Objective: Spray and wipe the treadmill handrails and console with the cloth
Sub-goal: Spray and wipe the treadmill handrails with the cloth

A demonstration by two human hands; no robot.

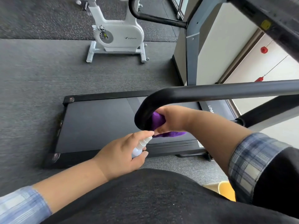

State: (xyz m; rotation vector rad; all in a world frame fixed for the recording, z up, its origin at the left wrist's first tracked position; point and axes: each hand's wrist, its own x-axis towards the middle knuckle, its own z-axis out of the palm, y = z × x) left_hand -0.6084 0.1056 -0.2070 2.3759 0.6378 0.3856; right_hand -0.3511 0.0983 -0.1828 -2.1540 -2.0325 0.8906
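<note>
Gripping a purple cloth (157, 120), the right hand (173, 118) has its fingers curled round the fabric and presses it against the inside of the bend at the end of the near handrail (210, 92). Part of the cloth bunches between the palm and the black tube, and a flap of it hangs out below the hand, toward the treadmill deck.

The left hand (123, 152) sits just below and to the left of that bend, closed around a small white spray bottle (140, 147). Its forefinger lies over the top of the nozzle, which points up toward the cloth and nearly touches the right hand's thumb. The thumb wraps the bottle's lower body. Whether any spray is leaving the nozzle cannot be told.

From the bend, the near handrail runs off to the right. The treadmill belt (97, 123) lies under the handrail, with its rear edge to the left. A second black handrail (155, 17) curves on the far side of the treadmill, joining a grey upright (191, 50). Beyond that far handrail stands a white exercise bike (118, 34) on the dark carpet (32, 75). Plaid cuffs show on both forearms.
</note>
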